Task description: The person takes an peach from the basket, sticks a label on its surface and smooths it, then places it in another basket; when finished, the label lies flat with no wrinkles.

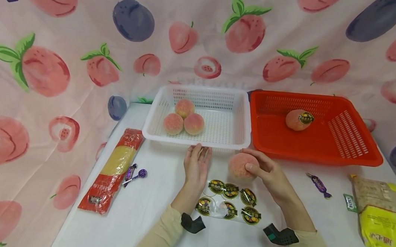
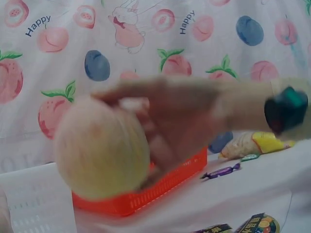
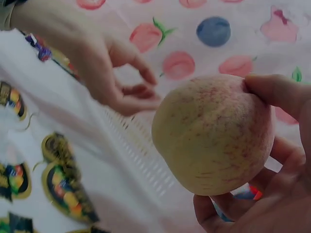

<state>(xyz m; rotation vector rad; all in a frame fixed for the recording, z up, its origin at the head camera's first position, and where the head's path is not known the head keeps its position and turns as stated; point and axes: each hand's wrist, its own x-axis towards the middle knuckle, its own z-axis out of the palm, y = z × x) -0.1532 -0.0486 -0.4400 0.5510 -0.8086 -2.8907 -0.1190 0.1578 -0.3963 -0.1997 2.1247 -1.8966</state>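
Left: the white basket (image 1: pixel 170 139) has three peaches (image 1: pixel 185 115), no stickers visible on them. Left hand (image 1: pixel 197 166) is at its front rim, fingers relaxed, gripping nothing; contact with the rim unclear. Nearer, stickers (image 1: pixel 231 191) lie on the table (image 1: pixel 139 210). Next, the held peach (image 1: pixel 241 165) is up in front of the baskets, clamped between thumb and fingers of the right hand (image 1: pixel 272 176). Right of that, the red basket (image 1: pixel 317 158) contains one stickered peach (image 1: pixel 293 120). Step looks like readying a peach for labelling; next move probably calls for the left hand to lift a sticker, right holding the fruit steady. Both wrist views, left one blurred, show the held peach's yellowish side, no sticker visible; head view gives its pink side, and alone shows the other peaches.
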